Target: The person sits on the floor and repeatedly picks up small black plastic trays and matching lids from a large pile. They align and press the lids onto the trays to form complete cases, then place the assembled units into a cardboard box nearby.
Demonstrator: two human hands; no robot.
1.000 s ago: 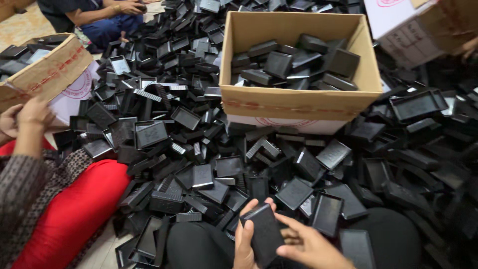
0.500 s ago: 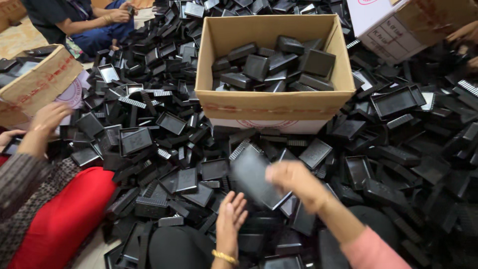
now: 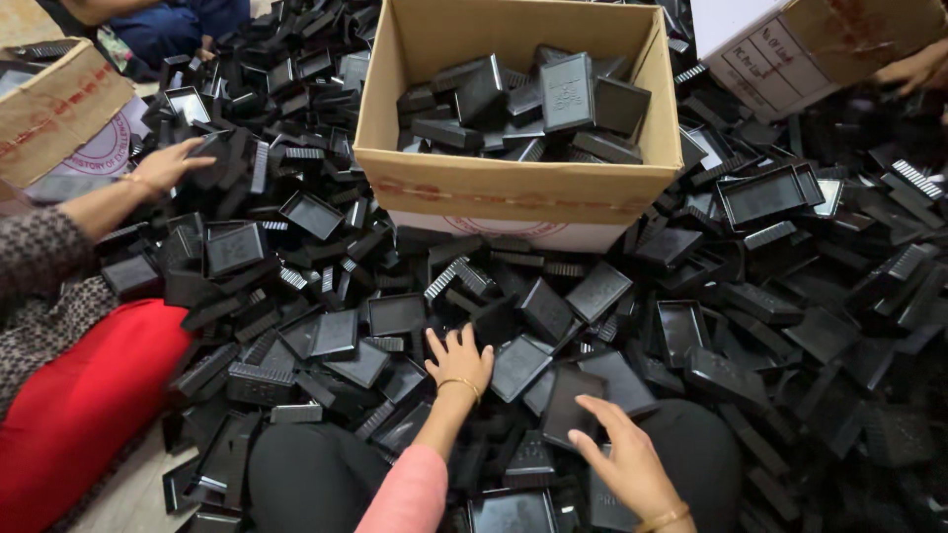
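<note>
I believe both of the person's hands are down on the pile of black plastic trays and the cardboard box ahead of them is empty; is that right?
Not quite: the head view shows the cardboard box partly filled with black trays. The rest holds: the left hand and right hand are both down on the pile.

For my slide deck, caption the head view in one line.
Two hands, left hand and right hand, sorting black plastic trays before a cardboard box.

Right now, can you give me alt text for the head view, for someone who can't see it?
A person's left hand and right hand reach into a floor-wide heap of flat black plastic trays, the right touching one rectangular black tray. Ahead stands an open brown cardboard box part-filled with trays; a co-worker's hand reaches in from the left.
</note>
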